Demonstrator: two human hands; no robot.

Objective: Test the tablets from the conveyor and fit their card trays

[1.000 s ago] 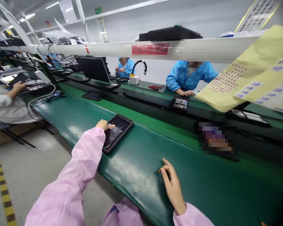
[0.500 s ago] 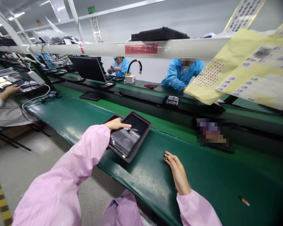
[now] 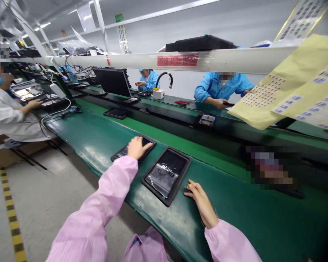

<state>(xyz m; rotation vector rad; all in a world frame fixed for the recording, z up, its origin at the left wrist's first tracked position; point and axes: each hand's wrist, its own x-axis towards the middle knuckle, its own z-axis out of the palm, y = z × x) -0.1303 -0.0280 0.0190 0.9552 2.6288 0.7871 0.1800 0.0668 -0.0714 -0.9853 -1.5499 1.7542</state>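
Logging, nearest first: pink-sleeved left hand point(image 3: 138, 148) open, palm down, fingers flat on a dark tablet point(image 3: 119, 153) in a black frame, with no closed grip visible. Right hand point(image 3: 201, 199) half closed, fingertips point(image 3: 190, 190) at a small yellow-tipped item point(image 3: 187, 187); pinched or merely touched, impossible to tell at this resolution.

Between both hands, a film-covered tablet point(image 3: 166, 176) in a black rubber frame, lying flat on the green conveyor belt point(image 3: 229, 214). Long axis running across the belt, near end toward lower left, far end toward upper right. Right hand nearer: fingertips just beside the long right edge. Left fingers close to the far left corner, apart from it.

Farther along the belt, another dark tablet point(image 3: 115, 113). Beyond, a small tablet point(image 3: 207, 120) at the edge of the raised rail, then a white pipe point(image 3: 177, 60) bearing a red label, with a yellow label sheet point(image 3: 287, 83) hanging at right. Across the line, a co-worker in a blue smock point(image 3: 222, 87), one hand point(image 3: 218, 103) at the bench. At far left, a person in a white coat point(image 3: 8, 116), hand point(image 3: 34, 104) on dark equipment.
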